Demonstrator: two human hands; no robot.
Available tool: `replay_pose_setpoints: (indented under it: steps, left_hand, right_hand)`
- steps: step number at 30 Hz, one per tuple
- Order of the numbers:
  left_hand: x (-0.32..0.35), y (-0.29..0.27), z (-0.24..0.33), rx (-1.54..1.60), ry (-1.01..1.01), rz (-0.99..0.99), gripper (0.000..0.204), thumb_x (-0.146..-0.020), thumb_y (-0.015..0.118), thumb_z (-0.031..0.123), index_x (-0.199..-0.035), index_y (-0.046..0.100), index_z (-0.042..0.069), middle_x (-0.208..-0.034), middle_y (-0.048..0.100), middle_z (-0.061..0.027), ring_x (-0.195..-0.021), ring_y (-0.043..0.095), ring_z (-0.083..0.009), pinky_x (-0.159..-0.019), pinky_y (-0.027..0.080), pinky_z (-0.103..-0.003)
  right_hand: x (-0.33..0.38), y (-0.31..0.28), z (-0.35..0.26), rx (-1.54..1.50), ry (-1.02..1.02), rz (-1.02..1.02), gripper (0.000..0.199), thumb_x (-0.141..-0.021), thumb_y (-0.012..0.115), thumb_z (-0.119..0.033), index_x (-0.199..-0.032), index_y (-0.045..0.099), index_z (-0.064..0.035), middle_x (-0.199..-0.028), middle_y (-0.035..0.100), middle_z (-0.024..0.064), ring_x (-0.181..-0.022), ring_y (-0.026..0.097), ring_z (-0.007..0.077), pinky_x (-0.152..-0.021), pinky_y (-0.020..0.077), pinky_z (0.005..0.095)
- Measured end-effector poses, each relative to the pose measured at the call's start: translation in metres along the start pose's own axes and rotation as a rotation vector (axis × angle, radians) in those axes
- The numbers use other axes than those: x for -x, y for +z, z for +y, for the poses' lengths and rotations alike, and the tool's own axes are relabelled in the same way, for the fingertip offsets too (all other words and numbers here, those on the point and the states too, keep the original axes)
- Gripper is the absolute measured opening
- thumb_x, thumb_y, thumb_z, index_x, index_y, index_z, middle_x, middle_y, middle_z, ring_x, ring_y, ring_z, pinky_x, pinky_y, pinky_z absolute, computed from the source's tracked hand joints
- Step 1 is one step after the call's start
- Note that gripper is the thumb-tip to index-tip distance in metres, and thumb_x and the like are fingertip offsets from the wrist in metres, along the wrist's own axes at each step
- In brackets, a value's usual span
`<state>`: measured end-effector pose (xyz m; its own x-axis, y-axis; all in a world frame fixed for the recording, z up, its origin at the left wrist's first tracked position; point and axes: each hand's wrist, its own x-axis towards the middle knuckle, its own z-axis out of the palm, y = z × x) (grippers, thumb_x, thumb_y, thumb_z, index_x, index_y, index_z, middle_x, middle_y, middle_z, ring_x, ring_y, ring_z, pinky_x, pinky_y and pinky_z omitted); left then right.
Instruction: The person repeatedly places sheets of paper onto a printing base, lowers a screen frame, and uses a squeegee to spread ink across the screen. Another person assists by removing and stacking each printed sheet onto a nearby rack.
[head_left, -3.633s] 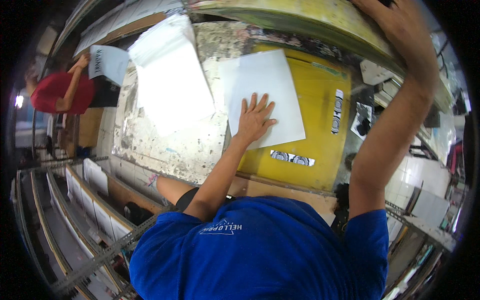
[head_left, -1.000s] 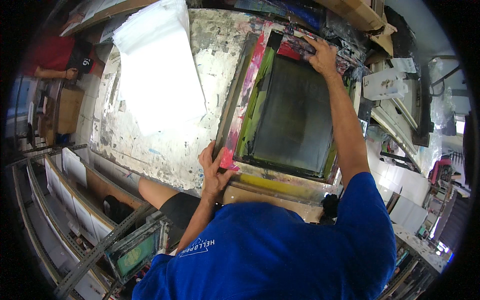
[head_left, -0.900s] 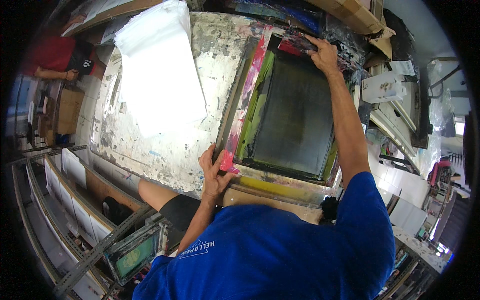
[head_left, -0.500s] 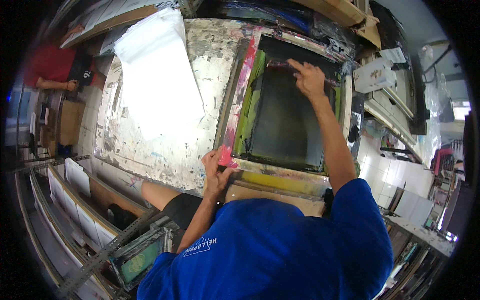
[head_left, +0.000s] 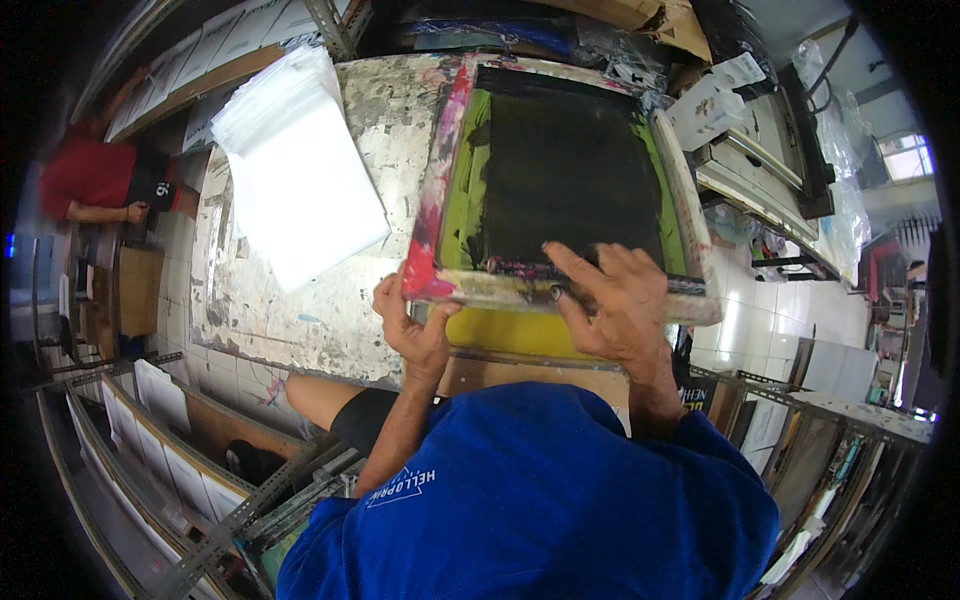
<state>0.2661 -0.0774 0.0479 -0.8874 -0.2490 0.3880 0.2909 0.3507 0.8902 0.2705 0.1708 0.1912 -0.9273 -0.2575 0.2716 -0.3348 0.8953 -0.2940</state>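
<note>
"What is the table like?"
"White, blotched all over with old paint."
"Anything lying on it?"
"A loose stack of white paper leftward, and a yellow board rightward, mostly hidden."

I can make out white lettering on the blue shirt and white digits on a co-worker's black shorts, beyond the tabletop's left edge.

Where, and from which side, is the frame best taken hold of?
Probably by the near rail of the frame, from the person's side, at its two corners. The rail is narrow and runs straight across; it looks raised over the yellow board. The left hand holds one such corner.
</note>
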Motion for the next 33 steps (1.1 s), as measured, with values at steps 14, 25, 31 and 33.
replay_pose_setpoints:
  steps: [14, 25, 31, 33]
  left_hand:
    - [-0.204, 0.181, -0.077, 0.149, -0.040, -0.248, 0.036, -0.094, 0.071, 0.020, -0.123, 0.066, 0.000, -0.109, 0.070, -0.0164, -0.103, 0.065, -0.0274, -0.091, 0.049, -0.038]
    - [-0.212, 0.264, -0.147, -0.539, 0.089, -0.472, 0.027, -0.085, 0.078, 0.029, -0.102, 0.074, 0.009, -0.105, 0.071, -0.0159, -0.098, 0.068, -0.0319, -0.084, 0.053, -0.044]
    - [-0.211, 0.243, -0.092, -0.163, -0.026, -0.369, 0.012, -0.088, 0.073, 0.009, -0.087, 0.066, 0.000, -0.074, 0.064, -0.0114, -0.067, 0.058, -0.0130, -0.063, 0.047, -0.028]
    - [-0.213, 0.221, -0.097, -0.026, -0.021, -0.227, 0.012, -0.089, 0.073, 0.009, -0.088, 0.065, 0.000, -0.074, 0.063, -0.0083, -0.068, 0.056, -0.0120, -0.063, 0.046, -0.028]
  right_hand:
    - [-0.162, -0.135, 0.036, -0.094, -0.103, 0.284, 0.045, -0.074, 0.079, -0.029, -0.111, 0.076, -0.0035, -0.087, 0.076, 0.0138, -0.069, 0.068, 0.0219, -0.068, 0.0561, 0.0341]
    - [-0.188, -0.169, 0.027, -0.272, 0.026, 0.095, 0.037, -0.076, 0.079, -0.031, -0.099, 0.079, -0.0016, -0.079, 0.076, 0.0152, -0.066, 0.068, 0.0233, -0.065, 0.0534, 0.0341]
    - [-0.180, -0.156, 0.048, -0.281, -0.210, 0.214, 0.035, -0.078, 0.080, -0.029, -0.099, 0.078, -0.0006, -0.080, 0.075, 0.0160, -0.065, 0.067, 0.0225, -0.064, 0.0521, 0.0324]
    - [-0.187, -0.167, 0.044, -0.306, -0.138, 0.126, 0.034, -0.079, 0.080, -0.028, -0.099, 0.078, -0.0007, -0.080, 0.075, 0.0164, -0.066, 0.067, 0.0229, -0.064, 0.0520, 0.0327]
